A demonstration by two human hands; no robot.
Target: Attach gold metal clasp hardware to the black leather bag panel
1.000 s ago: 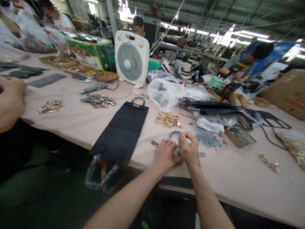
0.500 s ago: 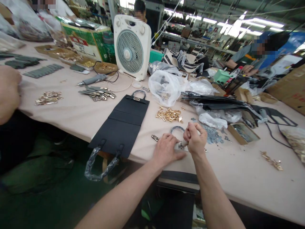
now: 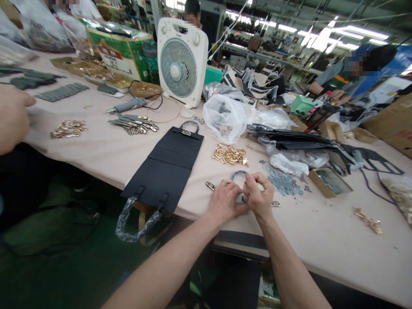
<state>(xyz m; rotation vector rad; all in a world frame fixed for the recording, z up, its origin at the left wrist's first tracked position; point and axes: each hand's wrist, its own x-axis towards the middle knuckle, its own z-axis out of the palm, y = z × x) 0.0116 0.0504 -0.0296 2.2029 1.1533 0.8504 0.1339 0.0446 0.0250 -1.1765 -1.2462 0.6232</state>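
My left hand (image 3: 226, 199) presses down on a small bag piece near the table's front edge, fingers bent over it. Beyond the fingers rises the piece's plastic-wrapped loop handle (image 3: 238, 174). A silver metal fitting (image 3: 210, 185) sticks out left of that hand, and another metal fitting (image 3: 276, 204) shows at the right. My right hand (image 3: 260, 195) is closed around a tool with a pale rounded handle (image 3: 260, 186), right against the left hand. The tool's tip is hidden between the hands, so its kind cannot be made out.
A black bag panel (image 3: 164, 165) with wrapped handles overhangs the edge at left. Gold fittings (image 3: 230, 155), grey metal plates (image 3: 283, 179) and a box (image 3: 331, 182) lie beyond my hands. Further off are a power screwdriver (image 3: 127, 105) and fan (image 3: 182, 64). Another person's hand (image 3: 14, 118) is at left.
My right hand has come down and left against the left hand, its grip on the tool tilted over. The right-hand metal fitting shows more. The left hand stays put.
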